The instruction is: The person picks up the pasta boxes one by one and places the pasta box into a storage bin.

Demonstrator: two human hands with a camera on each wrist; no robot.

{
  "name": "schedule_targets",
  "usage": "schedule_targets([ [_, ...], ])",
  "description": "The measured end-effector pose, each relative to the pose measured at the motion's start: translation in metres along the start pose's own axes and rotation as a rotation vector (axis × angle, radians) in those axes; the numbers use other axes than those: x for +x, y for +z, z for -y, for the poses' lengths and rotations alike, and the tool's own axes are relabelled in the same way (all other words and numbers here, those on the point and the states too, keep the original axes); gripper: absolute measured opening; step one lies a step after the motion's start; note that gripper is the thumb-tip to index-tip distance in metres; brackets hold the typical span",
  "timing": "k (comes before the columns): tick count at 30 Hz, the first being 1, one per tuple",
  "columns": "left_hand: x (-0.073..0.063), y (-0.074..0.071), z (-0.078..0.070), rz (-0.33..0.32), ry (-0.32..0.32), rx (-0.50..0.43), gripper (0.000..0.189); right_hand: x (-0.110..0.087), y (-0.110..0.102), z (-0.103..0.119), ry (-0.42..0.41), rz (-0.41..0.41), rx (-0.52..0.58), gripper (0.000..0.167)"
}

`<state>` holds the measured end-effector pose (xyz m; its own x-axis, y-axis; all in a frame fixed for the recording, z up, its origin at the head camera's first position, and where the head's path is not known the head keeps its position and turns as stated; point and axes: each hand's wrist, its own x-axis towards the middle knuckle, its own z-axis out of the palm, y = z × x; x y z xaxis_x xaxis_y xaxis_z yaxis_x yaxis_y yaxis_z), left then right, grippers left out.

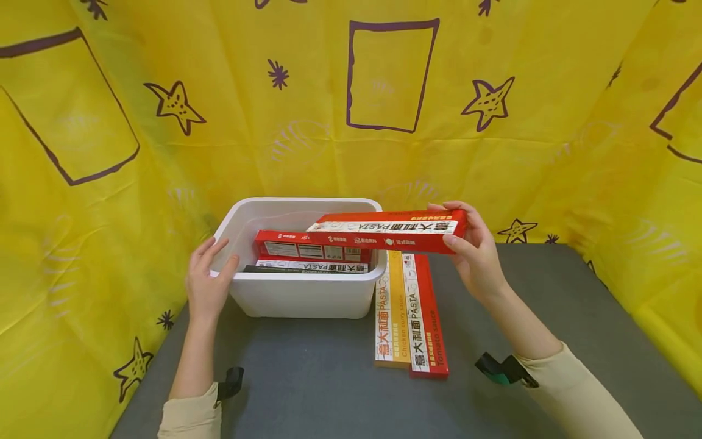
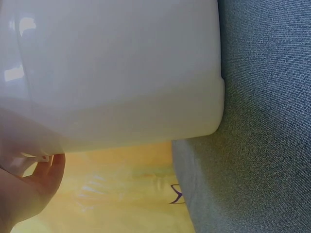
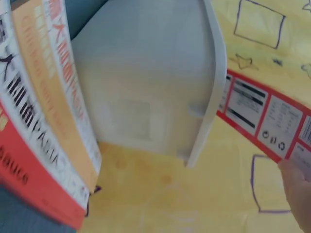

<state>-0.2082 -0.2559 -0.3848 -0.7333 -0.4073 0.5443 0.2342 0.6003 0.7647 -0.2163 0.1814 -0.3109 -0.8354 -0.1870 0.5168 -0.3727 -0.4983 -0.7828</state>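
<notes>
A white plastic bin [image 1: 301, 299] stands on the table, and my left hand [image 1: 209, 274] holds its left rim near the front corner. My right hand [image 1: 476, 250] pinches the right end of a red pasta box [image 1: 384, 241]. That box lies nearly level above the bin's right rim, its left end over the opening. Its printed label side shows in the right wrist view. Inside the bin are another red box [image 1: 285, 249], a white-faced pasta box [image 1: 342, 266] and a dark box [image 1: 274, 269], partly hidden by the front wall.
Right of the bin, a yellow chicken curry sauce pasta box [image 1: 396, 329] and a red tomato sauce pasta box [image 1: 430, 329] lie side by side on the grey table [image 1: 307, 378]. A yellow patterned curtain [image 1: 230, 152] encloses the table at the back and sides.
</notes>
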Motion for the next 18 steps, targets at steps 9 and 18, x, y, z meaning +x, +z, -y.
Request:
schedule_targets([
  [9, 0.000, -0.002, 0.000, 0.002, -0.005, 0.011, 0.039, 0.022, 0.028, -0.021, 0.126, 0.039, -0.073, 0.047],
  [18, -0.001, -0.001, -0.001, 0.006, -0.019, 0.010, 0.039, 0.043, 0.051, -0.041, 0.233, 0.146, -0.155, 0.054],
])
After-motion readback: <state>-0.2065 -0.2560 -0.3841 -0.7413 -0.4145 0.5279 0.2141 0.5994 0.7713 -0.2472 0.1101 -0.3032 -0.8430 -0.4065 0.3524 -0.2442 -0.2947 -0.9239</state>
